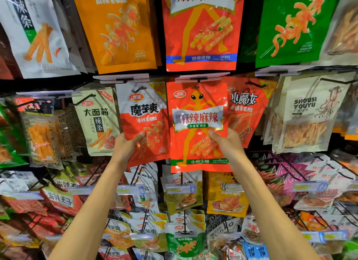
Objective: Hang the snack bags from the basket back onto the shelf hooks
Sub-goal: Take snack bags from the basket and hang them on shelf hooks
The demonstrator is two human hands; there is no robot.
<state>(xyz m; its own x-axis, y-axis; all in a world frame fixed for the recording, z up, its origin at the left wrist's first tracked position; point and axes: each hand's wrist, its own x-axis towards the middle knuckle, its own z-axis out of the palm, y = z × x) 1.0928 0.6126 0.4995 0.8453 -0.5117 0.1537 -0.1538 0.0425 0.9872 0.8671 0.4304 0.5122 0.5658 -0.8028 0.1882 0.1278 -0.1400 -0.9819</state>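
Note:
Both my arms reach up to the middle row of a snack shelf. My left hand (126, 145) grips the lower left corner of a white-and-red snack bag (144, 112) that hangs tilted from a black hook (138, 90). My right hand (225, 142) holds the right edge of an orange-red bag with a yellow alien figure (195, 112); its top sits at the hook (197, 80) under a price strip. The basket is not in view.
Rows of hanging snack bags fill the shelf: orange (120, 27), red (201, 27) and green (294, 23) bags above, a beige bag (97, 120) at left, a squid-print bag (310, 114) at right. Lower black hooks with price strips (180, 189) jut out below my arms.

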